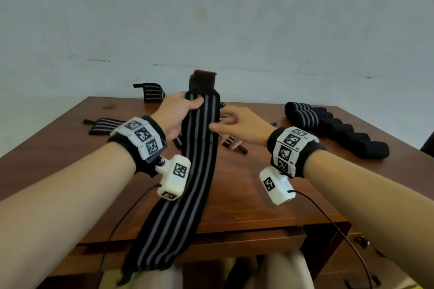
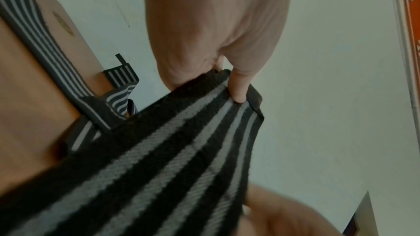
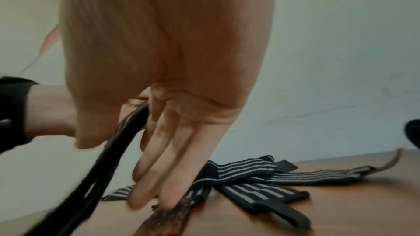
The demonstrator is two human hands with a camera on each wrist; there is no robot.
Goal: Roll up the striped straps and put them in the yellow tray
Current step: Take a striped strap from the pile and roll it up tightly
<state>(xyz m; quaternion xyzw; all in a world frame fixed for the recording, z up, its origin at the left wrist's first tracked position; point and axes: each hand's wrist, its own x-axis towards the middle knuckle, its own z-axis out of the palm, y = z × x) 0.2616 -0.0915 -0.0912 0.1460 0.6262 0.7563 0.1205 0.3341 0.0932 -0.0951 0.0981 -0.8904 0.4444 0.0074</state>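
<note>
Where the near edge of the brown wooden table (image 1: pixel 270 206) drops away, the lower end of a long black elastic strap with 4 grey stripes (image 1: pixel 199 166) hangs past it toward the person's knees. From there this strap runs upward — held off the tabletop — to its dark fuzzy fastening end, which stands highest. On each wrist sits a black band with white coded marker blocks and a white camera unit trailing a black cable.

Just below the fuzzy end, the left hand (image 1: pixel 175 112) grips the strap: the thumb presses across the striped face and the fingers curl behind it. In the left wrist view a fingertip (image 2: pixel 238 94) pins the strap's edge by the stitched seam.

Beside it, the right hand (image 1: pixel 239 125) is at the strap's right edge with its fingers extended and slightly parted. In the right wrist view the strap passes between thumb and fingers, but the blur hides whether it is pinched.

Beyond the hands, several loose striped straps (image 3: pixel 261 184) lie crossed in a pile at the table's middle. Another flat strap (image 1: pixel 103 124) lies to the left, and 1 more (image 1: pixel 151 92) sits at the far left edge. Along the right side, a row of rolled straps (image 1: pixel 333 129) lies on the wood.
</note>
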